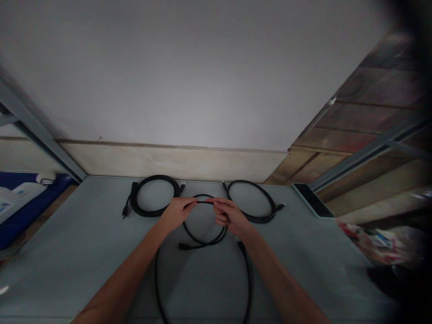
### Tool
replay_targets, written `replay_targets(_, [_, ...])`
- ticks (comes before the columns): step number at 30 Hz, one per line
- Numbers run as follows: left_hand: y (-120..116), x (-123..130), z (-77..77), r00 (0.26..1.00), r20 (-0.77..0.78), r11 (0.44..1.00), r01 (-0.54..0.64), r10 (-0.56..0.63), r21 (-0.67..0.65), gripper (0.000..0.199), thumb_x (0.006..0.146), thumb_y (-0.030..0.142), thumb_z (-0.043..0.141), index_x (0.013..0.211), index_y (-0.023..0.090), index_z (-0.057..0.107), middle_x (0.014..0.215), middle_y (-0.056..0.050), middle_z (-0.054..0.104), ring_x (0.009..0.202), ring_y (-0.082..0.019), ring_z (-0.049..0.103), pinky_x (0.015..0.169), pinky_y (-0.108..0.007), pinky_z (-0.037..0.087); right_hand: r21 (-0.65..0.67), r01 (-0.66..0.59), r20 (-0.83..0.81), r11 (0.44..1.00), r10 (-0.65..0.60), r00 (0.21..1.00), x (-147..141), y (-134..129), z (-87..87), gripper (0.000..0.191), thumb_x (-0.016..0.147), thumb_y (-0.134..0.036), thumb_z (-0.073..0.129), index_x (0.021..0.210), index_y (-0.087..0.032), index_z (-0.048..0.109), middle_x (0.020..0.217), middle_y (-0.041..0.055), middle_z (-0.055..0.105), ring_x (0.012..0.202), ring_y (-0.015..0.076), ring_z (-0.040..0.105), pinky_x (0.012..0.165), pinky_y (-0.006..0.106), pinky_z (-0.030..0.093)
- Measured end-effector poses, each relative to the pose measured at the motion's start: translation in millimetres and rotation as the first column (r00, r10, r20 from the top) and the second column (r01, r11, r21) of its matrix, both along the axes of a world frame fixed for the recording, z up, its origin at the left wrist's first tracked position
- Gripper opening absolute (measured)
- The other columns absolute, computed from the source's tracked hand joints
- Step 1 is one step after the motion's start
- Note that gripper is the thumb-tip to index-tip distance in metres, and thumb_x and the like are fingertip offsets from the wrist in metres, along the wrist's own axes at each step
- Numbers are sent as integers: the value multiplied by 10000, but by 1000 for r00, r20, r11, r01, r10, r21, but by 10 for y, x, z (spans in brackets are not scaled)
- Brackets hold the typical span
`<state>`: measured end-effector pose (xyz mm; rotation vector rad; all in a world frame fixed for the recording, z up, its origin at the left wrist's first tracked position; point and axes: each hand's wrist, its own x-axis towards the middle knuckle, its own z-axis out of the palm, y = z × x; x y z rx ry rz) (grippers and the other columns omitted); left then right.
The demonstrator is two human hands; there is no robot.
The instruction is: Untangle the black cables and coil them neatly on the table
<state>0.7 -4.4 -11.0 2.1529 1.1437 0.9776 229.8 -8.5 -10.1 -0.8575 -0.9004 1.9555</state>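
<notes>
My left hand (177, 212) pinches a black cable (204, 202) between thumb and fingers. My right hand (229, 215) grips the same cable a short way to the right, its fingers curled. From the hands the cable seems to hang toward me in a wide loop, with a black plug (241, 245) below my right wrist. Behind and under the hands a thin coiled cable (199, 242) lies on the grey table (101, 252). A thicker black coil (135, 203) rests at the back left, and another coil (270, 202) at the back right.
A phone-like flat object (313, 200) lies at the table's back right corner. Grey metal posts (47, 135) rise at both sides. A pale wall (189, 90) stands behind. Left of the table is a blue surface (20, 225) with white items; plastic bags (384, 243) are at the right.
</notes>
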Motion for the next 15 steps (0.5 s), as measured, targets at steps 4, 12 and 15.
replay_targets(4, [55,-46,46,992,0,992,-125,125,20,253,967,278,507,1029,184,734,1008,-69,762,917,-208,705,857,-308,530,10,20,0,1000,-20,1000,48,46,61,385,757,-281,772,1102,-122,709,544,-119,198,454,39,104,413,213,118])
replay_targets(12, [195,-465,170,912,-99,917,-392,398,74,289,967,334,471,1003,201,724,1032,-73,754,944,-232,693,851,-315,515,40,143,21,989,-144,989,302,137,123,346,765,-247,731,1084,-114,711,563,-103,228,470,51,113,395,207,137])
replay_targets(15, [213,-606,222,863,-106,869,-487,494,85,283,958,346,479,997,205,722,1018,-69,757,931,-227,693,837,-302,508,57,171,-4,984,-171,985,378,139,140,336,782,-239,721,1095,-119,707,569,-101,233,466,52,123,390,199,159])
